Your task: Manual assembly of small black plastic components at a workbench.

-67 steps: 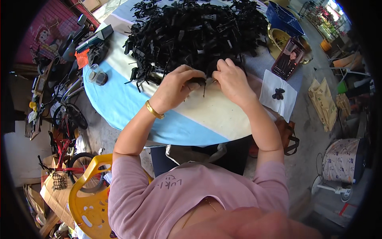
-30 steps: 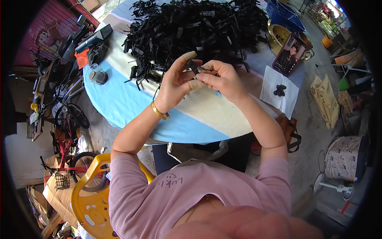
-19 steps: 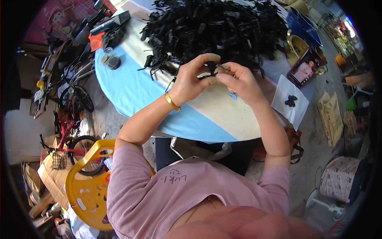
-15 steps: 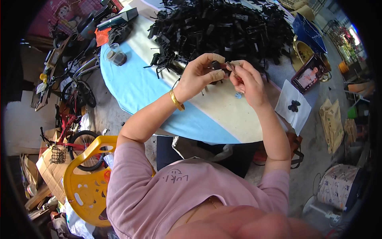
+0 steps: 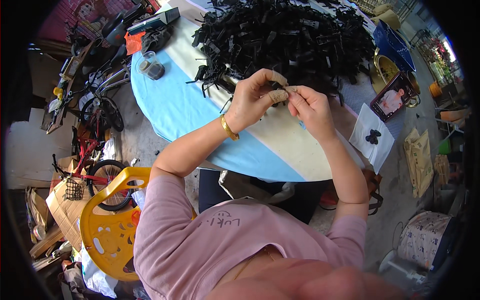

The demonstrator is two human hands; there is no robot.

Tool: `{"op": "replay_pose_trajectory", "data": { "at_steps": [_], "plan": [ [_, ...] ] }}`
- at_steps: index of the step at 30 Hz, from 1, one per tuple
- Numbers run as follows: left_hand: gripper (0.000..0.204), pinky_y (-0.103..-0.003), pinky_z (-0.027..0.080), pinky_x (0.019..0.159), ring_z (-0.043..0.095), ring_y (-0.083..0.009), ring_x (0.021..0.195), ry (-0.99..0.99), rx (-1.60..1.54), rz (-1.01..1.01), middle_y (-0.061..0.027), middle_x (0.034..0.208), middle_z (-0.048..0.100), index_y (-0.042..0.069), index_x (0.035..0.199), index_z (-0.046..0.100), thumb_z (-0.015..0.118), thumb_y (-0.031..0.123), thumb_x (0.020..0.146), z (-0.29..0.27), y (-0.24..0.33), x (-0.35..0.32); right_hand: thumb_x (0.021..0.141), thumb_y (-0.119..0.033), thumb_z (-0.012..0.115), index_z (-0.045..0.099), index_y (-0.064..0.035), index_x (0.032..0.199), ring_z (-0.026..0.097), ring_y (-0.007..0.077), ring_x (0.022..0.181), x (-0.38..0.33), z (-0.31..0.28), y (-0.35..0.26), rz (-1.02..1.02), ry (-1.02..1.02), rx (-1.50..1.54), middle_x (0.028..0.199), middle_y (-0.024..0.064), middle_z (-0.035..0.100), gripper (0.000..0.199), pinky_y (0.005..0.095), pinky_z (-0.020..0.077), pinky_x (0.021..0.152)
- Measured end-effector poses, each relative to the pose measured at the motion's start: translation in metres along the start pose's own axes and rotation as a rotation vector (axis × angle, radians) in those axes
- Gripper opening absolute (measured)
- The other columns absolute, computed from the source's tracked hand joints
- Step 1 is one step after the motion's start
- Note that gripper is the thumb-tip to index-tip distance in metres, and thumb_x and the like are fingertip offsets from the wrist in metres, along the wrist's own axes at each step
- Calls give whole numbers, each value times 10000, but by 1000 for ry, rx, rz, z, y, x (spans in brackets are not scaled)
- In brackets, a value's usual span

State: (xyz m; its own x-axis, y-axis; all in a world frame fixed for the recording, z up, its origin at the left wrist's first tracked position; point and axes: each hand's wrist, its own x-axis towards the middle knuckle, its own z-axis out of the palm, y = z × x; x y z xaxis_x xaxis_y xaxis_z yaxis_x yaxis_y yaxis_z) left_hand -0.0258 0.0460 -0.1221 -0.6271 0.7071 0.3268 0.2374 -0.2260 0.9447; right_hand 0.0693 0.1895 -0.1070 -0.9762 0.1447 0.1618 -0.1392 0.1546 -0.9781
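My left hand (image 5: 248, 101), with tape round its thumb and index finger, is held over the near edge of a large black heap (image 5: 285, 42) of small strap-like pieces. Its fingers curl round a small black piece (image 5: 274, 86) that is mostly hidden. My right hand (image 5: 314, 111) meets it at the fingertips, thumb and index finger pinched together. Whatever is in that pinch is too small and covered to make out. Just below the right fingers shows a bit of a small light-blue thing (image 5: 302, 125).
A blue and cream cloth (image 5: 172, 102) covers the table. At the left are a plastic cup (image 5: 151, 69) and an orange piece (image 5: 133, 43). On the right lie a white sheet (image 5: 382, 150), small black pieces (image 5: 372, 136), a phone (image 5: 394, 96) and a gold pot (image 5: 385, 67). A yellow chair (image 5: 107, 240) stands left.
My fingertips have come closer together, and the right hand's fingers now close tighter at the left thumb. The dark sliver seen between them is now hidden. The whole view has shifted slightly.
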Motion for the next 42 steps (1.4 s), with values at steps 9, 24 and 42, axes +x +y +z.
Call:
{"op": "replay_pose_trajectory", "data": {
  "at_steps": [9,24,42],
  "plan": [
    [417,-252,501,624,622,-153,721,193,324,198,-86,834,609,12,1054,506,716,34,694,15,9,4,866,-112,527,597,-27,880,381,-5,538,3,-2,-4,-34,155,-3,646,-53,499,112,142,289,470],
    [761,-340,474,859,556,-218,976,-418,-540,-132,-164,1181,482,37,1309,289,686,-47,666,-16,41,8,816,-93,600,554,-5,953,410,8,543,-4,-31,-10,-39,-17,319,734,-25,523,169,143,324,482],
    [162,-320,515,787,613,-197,842,-217,-373,-167,-82,865,580,4,876,459,602,38,809,-3,8,2,862,-110,555,580,-17,936,404,13,582,-3,-12,-8,-89,28,250,689,-38,507,122,151,308,498]
  ]
}}
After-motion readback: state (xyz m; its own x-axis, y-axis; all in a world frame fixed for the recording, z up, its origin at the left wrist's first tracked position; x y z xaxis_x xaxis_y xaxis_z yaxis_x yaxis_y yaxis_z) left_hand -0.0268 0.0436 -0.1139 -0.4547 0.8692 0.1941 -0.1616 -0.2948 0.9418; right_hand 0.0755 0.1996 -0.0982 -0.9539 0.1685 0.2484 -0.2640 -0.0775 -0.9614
